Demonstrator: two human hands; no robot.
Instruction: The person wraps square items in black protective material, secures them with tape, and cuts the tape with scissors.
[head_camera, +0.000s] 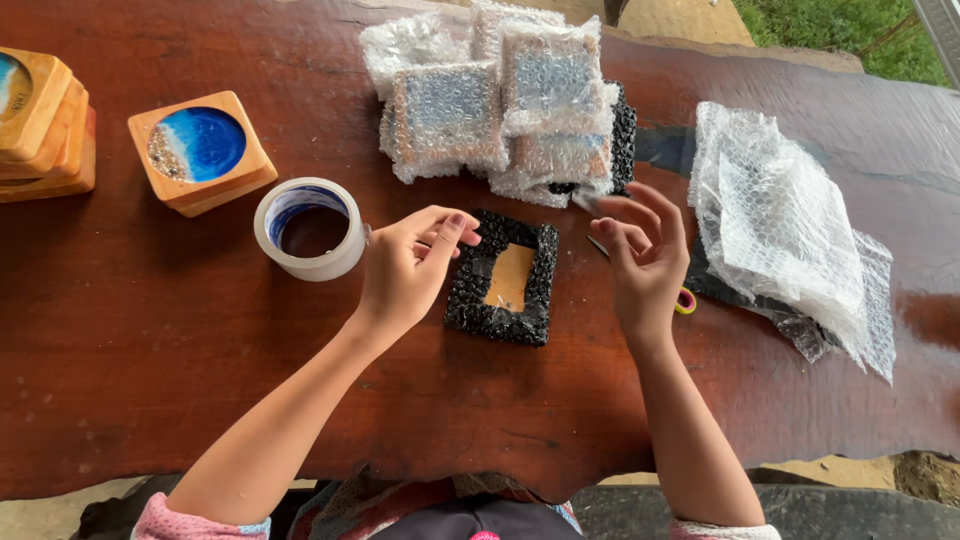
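Note:
My left hand (410, 270) hovers beside a roll of clear tape (310, 228), thumb and fingertips pinched together; I cannot make out whether anything is between them. My right hand (645, 260) is raised with its fingers spread, and a small translucent strip of tape (586, 202) hangs at its index fingertip. Between the hands lies a square wooden piece partly wrapped in black bubble wrap (505, 280), its wood showing in the middle. Scissors (685, 301) lie under my right hand, mostly hidden.
A heap of pieces wrapped in clear bubble wrap (500, 100) sits at the back. Loose bubble wrap sheets (780, 225) lie to the right. A wooden coaster with a blue centre (200, 150) and a stack of them (45, 125) stand on the left of the dark wooden table (150, 350).

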